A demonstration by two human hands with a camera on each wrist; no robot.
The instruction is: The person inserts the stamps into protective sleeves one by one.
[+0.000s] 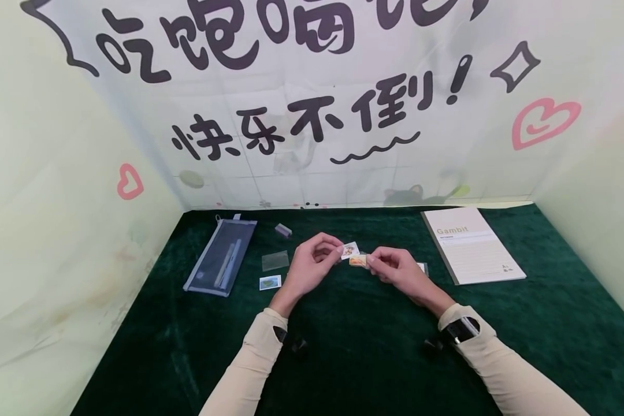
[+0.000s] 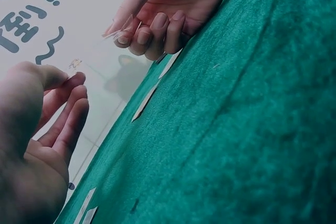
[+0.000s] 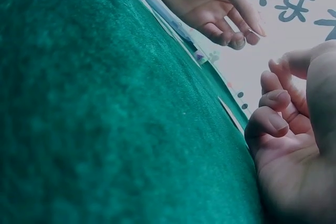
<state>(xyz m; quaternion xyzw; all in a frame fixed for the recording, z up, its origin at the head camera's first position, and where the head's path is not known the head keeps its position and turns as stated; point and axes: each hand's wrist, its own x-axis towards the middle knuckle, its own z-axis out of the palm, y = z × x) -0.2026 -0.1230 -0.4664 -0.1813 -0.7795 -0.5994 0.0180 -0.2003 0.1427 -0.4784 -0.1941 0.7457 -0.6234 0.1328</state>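
Observation:
My left hand [image 1: 314,263] pinches a small white-bordered stamp [image 1: 350,250] with a colourful picture, thumb against fingertip. Just right of it, the thumb and fingers of my right hand [image 1: 397,268] pinch a small orange-and-yellow stamp [image 1: 357,260]. The two pieces overlap in the head view, raised above the green cloth. From the left wrist view, a gap shows between the left hand [image 2: 52,114] and the right hand [image 2: 173,17], whose thin pieces appear nearly edge-on. Partly hidden behind the right hand, a small flat piece [image 1: 423,268] lies on the cloth.
Left of the hands lie a clear sleeve [image 1: 275,261], a blue-green stamp [image 1: 270,282] and a small purplish block [image 1: 283,230]. A zipped mesh pouch [image 1: 208,254] with pens is farther left. A Gambit notebook [image 1: 473,248] lies at right. A printed curtain [image 1: 291,185] stands behind the green-covered table [image 1: 353,358].

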